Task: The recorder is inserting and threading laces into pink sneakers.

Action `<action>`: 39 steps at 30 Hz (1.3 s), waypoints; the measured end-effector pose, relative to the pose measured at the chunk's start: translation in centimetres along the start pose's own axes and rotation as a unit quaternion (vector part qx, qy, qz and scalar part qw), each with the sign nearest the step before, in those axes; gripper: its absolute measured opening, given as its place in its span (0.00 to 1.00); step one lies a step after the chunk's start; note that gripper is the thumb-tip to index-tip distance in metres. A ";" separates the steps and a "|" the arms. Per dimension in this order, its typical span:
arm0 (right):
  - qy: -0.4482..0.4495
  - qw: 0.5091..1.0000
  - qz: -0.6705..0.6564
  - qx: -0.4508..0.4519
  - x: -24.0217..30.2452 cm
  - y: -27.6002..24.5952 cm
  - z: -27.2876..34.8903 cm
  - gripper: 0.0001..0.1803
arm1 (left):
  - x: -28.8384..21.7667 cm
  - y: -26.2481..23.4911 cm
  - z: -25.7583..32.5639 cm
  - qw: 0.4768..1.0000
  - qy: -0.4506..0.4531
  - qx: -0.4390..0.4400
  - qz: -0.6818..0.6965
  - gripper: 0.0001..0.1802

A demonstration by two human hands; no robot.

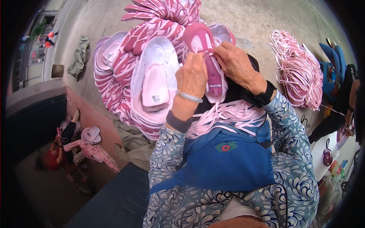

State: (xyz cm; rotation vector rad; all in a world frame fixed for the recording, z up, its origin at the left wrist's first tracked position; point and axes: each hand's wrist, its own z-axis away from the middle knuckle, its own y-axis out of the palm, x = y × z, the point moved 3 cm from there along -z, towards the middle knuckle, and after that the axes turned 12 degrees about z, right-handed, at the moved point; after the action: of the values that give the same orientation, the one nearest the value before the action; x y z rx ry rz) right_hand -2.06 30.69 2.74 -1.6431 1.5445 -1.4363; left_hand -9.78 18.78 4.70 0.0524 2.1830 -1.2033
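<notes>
A dark pink shoe upper (216, 78) with mesh at the toe lies in front of me, toe pointing away. My left hand (193, 76) is closed in a pinch at the left edge of its lacing opening. From the other side, my right hand (237, 64) pinches near the same lacing area. Whether a lace end is between the fingertips is too small to tell. Long pale pink shoelaces (228, 117) spill from the upper's heel side over the blue apron (232, 167) on my lap.
Curved stacks of nested pink uppers (114, 76) stand left and ahead, with a pale-lined upper (156, 83) on top. A heap of laced uppers (298, 72) lies at the right. A person in red (53, 157) sits lower left beside more laces; another person (342, 98) is at the right edge.
</notes>
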 end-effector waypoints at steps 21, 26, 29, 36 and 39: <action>-0.116 0.976 -0.178 0.041 2.0 -0.3 -0.5 0.12 | 0.7 -2.4 1.1 0.969 -0.097 0.013 0.228 0.06; 0.069 0.819 -0.537 0.192 6.3 -6.4 0.0 0.09 | 1.2 -3.0 2.8 0.859 -0.122 -0.139 0.478 0.13; -0.042 0.806 -0.560 0.188 8.7 -10.2 1.0 0.11 | 0.4 -5.0 3.3 0.835 -0.168 -0.182 0.492 0.15; -0.009 0.931 -0.365 -0.005 5.8 -4.5 1.3 0.11 | -0.6 -3.7 5.5 0.697 -0.238 -0.125 0.665 0.14; 0.132 0.830 -0.529 0.121 6.5 -3.0 2.1 0.12 | -0.8 -2.6 6.3 0.769 -0.239 -0.111 0.582 0.13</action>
State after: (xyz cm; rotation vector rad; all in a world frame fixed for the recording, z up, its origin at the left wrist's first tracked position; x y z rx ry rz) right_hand -0.02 24.85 6.99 -2.3150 0.3910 -2.3393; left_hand -6.76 12.68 4.69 0.7841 1.3330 -0.1743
